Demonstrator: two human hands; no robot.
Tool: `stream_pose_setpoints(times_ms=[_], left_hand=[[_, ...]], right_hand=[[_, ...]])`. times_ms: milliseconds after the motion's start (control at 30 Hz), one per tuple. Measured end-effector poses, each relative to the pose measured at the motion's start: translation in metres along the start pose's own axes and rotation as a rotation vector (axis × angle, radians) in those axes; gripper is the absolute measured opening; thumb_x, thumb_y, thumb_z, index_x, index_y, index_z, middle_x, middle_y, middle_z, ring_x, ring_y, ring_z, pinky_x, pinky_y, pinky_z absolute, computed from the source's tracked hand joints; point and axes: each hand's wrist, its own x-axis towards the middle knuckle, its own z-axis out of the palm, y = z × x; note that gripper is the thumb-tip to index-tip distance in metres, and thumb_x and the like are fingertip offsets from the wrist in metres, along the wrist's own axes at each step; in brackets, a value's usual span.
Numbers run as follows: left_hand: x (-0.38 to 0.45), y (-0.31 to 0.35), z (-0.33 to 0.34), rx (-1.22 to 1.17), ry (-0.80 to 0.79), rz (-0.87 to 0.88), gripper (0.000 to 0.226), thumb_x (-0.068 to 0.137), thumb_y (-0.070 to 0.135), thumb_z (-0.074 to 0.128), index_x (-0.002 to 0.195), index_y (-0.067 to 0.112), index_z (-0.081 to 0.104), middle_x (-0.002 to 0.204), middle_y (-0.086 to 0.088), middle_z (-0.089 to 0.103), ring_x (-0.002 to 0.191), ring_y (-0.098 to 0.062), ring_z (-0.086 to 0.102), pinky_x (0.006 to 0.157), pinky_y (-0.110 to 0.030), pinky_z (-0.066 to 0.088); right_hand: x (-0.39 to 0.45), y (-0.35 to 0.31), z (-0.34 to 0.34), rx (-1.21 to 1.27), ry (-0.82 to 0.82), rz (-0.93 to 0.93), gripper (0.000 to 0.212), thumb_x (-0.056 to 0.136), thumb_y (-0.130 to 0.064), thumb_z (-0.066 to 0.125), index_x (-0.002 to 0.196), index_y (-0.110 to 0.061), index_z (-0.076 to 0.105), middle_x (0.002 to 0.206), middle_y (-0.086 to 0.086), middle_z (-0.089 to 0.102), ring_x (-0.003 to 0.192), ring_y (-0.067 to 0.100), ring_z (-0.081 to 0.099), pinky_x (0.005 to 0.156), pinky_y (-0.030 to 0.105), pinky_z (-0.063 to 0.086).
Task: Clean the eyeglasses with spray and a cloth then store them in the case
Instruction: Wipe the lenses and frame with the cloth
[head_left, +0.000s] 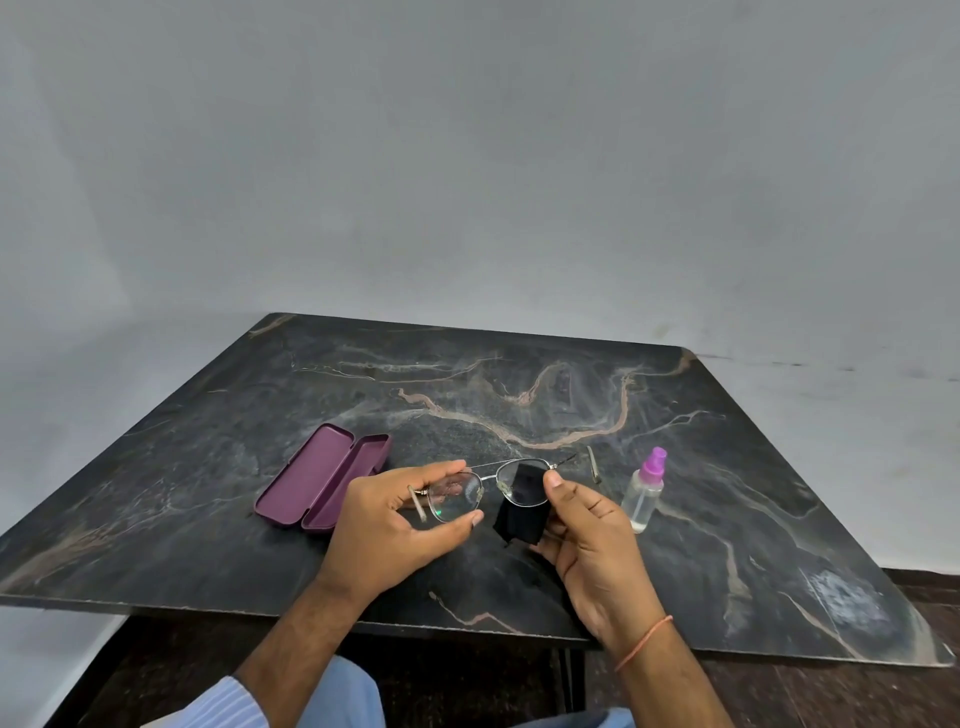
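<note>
Thin metal-framed eyeglasses (457, 493) are held just above the dark marble table (519, 395), with their arms unfolded. My left hand (395, 525) pinches the left lens rim between thumb and fingers. My right hand (587, 535) presses a black cloth (522, 506) onto the right lens, thumb on top. A purple glasses case (322, 478) lies open to the left of my hands. To the right stands a small clear spray bottle (644, 491) with a purple nozzle.
A grey wall rises behind the table. The table's front edge runs just under my wrists, with a dark floor below and my blue-clad knees at the bottom of the view.
</note>
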Motion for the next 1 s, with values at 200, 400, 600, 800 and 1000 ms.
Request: stream_pose_setpoints(times_ms=[200,400,600,800,1000], left_hand=[[0.0001,0.0016,-0.0005,-0.003,-0.032,-0.016,0.058,0.075,0.033,0.103,0.129,0.027,0.083,0.119,0.020,0.084,0.107,0.001,0.082,0.095,-0.021,0.065],[0.0002,0.0021,0.0010,-0.046,-0.023,-0.036,0.057,0.075,0.036,0.101,0.128,0.024,0.084,0.119,0.019,0.085,0.108,-0.003,0.083,0.097,-0.022,0.065],[0.0001,-0.0002,0.0010,-0.007,-0.015,-0.011,0.057,0.075,0.030,0.103,0.129,0.026,0.083,0.119,0.022,0.084,0.108,0.000,0.082,0.096,-0.019,0.064],[0.0006,0.0026,0.0007,-0.027,-0.025,-0.017,0.056,0.076,0.038,0.100,0.129,0.027,0.083,0.121,0.023,0.083,0.108,-0.001,0.082,0.097,-0.022,0.065],[-0.0001,0.0040,0.0013,-0.011,0.006,-0.005,0.057,0.075,0.034,0.101,0.128,0.022,0.083,0.118,0.019,0.085,0.108,0.001,0.082,0.096,-0.019,0.064]], right_hand=[[0.0006,-0.0006,-0.0017,0.086,0.007,0.013,0.016,0.093,-0.020,0.074,0.100,-0.012,0.085,0.113,0.022,0.080,0.097,0.029,0.079,0.081,0.043,0.068],[0.0015,-0.0002,-0.0034,0.045,-0.061,0.061,0.043,0.094,-0.036,0.072,0.115,-0.001,0.082,0.111,0.027,0.080,0.099,0.030,0.081,0.088,0.047,0.068],[0.0015,0.0012,0.0003,0.077,0.018,-0.024,0.017,0.091,-0.021,0.076,0.093,-0.007,0.085,0.105,0.021,0.083,0.089,0.026,0.083,0.071,0.033,0.066],[0.0036,-0.0008,-0.0042,0.095,-0.032,0.064,0.029,0.092,-0.028,0.075,0.108,-0.005,0.083,0.109,0.022,0.075,0.096,0.029,0.074,0.085,0.046,0.068],[0.0015,0.0016,0.0002,0.057,-0.003,-0.010,0.028,0.096,-0.026,0.073,0.105,-0.002,0.084,0.110,0.026,0.081,0.092,0.029,0.083,0.073,0.036,0.067]])
